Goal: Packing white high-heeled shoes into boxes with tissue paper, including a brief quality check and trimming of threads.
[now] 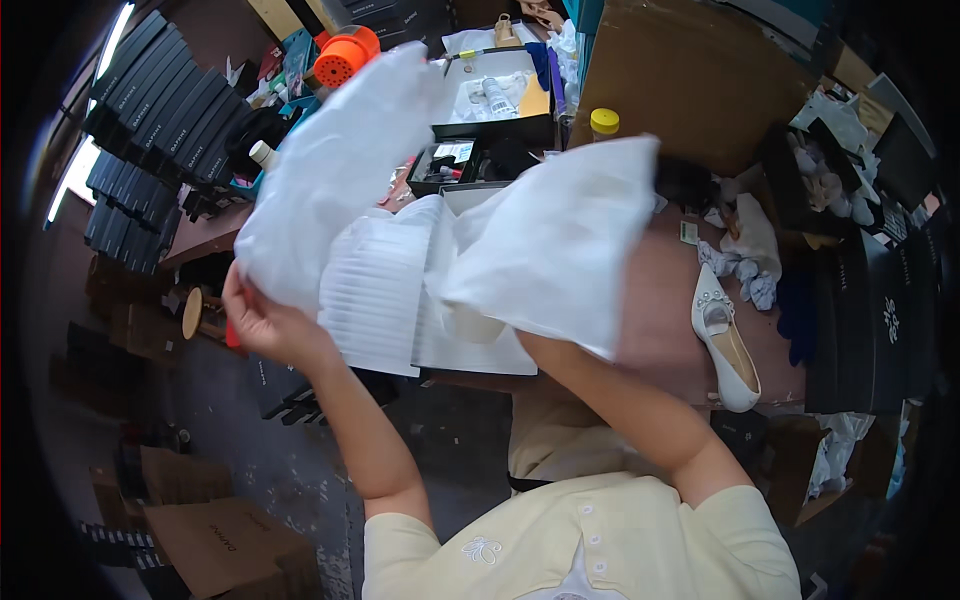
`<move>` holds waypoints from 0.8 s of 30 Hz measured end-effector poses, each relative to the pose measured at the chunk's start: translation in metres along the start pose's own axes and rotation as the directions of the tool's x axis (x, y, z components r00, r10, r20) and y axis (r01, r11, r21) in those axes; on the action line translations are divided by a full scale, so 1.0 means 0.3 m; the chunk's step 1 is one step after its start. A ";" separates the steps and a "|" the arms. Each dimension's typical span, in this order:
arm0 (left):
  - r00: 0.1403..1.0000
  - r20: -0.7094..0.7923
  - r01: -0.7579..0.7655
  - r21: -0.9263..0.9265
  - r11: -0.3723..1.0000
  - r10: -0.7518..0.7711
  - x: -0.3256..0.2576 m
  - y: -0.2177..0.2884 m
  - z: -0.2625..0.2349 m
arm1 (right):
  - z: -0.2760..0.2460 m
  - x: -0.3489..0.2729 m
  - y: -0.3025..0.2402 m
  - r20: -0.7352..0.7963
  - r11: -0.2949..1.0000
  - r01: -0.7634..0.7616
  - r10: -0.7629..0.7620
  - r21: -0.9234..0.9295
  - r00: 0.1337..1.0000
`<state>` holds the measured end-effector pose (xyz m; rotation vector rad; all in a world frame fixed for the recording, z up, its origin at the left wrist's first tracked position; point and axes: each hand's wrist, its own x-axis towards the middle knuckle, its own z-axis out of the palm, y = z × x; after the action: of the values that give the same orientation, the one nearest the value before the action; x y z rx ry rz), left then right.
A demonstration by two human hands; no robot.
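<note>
The left hand (262, 325) has its fingers closed on one end of white tissue paper (420, 200) spread above the tabletop (670, 310), while the right hand's grip is hidden behind it.

Pale yellow short-sleeved top — white embroidered motif, small buttons at chest — forearms bare.

dim room - motion blur, fisheye edges

White tissue paper (545, 240), a white ribbed box lid (375, 290), a cream-white shoe (725, 345) with a tan insole, a reddish-brown tabletop (670, 300), black boxes (150, 90), and an orange spool (345, 55).
</note>
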<state>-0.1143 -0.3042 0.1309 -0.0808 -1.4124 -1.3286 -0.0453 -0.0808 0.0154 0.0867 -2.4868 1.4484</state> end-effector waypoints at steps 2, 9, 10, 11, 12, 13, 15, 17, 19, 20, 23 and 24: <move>0.993 0.014 -0.117 0.076 0.990 0.116 0.015 0.052 -0.077 | 0.080 0.070 -0.068 0.099 0.925 -0.179 0.154 0.336 0.983; 0.875 0.343 -0.397 0.107 0.912 0.341 -0.133 0.096 -0.103 | 0.169 0.102 -0.064 0.672 0.841 0.192 0.245 -0.506 0.699; 0.832 0.400 -0.432 0.031 0.902 0.385 -0.154 0.114 -0.062 | 0.147 0.110 -0.022 0.526 0.940 0.148 0.038 -0.306 0.850; 0.814 0.445 -0.396 -0.044 0.917 0.373 -0.170 0.121 -0.043 | 0.110 0.117 0.030 0.299 0.983 0.162 -0.130 -0.085 0.945; 0.799 0.485 -0.352 -0.103 0.930 0.356 -0.200 0.115 -0.049 | -0.002 0.136 -0.026 0.282 0.893 -0.145 0.021 0.426 0.959; 0.783 0.523 -0.296 -0.162 0.941 0.336 -0.238 0.115 -0.054 | -0.118 0.147 -0.068 0.368 0.518 -0.421 0.207 0.745 0.906; 0.701 0.628 -0.184 -0.300 0.936 0.339 -0.325 0.155 -0.003 | -0.314 0.162 -0.046 0.331 0.372 -0.402 0.241 0.837 0.912; 0.482 0.737 -0.236 -0.411 0.880 0.474 -0.404 0.213 0.044 | -0.404 0.131 -0.035 0.352 0.404 -0.362 0.101 0.840 0.931; 0.189 0.768 -0.437 -0.492 0.753 0.612 -0.527 0.286 0.124 | -0.455 0.065 -0.030 0.252 0.564 -0.217 0.016 0.797 0.968; 0.077 0.776 -0.532 -0.499 0.684 0.626 -0.601 0.325 0.153 | -0.481 0.031 -0.014 0.155 0.667 -0.115 -0.002 0.736 0.988; -0.247 0.799 -0.307 -0.601 0.738 0.548 -0.787 0.324 0.178 | -0.586 -0.078 -0.019 -0.231 0.806 0.050 0.109 0.590 0.967; -0.156 0.813 -0.211 -0.582 0.785 0.561 -0.801 0.343 0.191 | -0.643 -0.108 -0.011 -0.466 0.791 0.171 0.158 0.588 0.871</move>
<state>0.0051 -0.0827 0.0403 -1.9668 -2.0460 -0.7066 0.0238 0.0812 0.1003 -0.1418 -1.5333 1.9328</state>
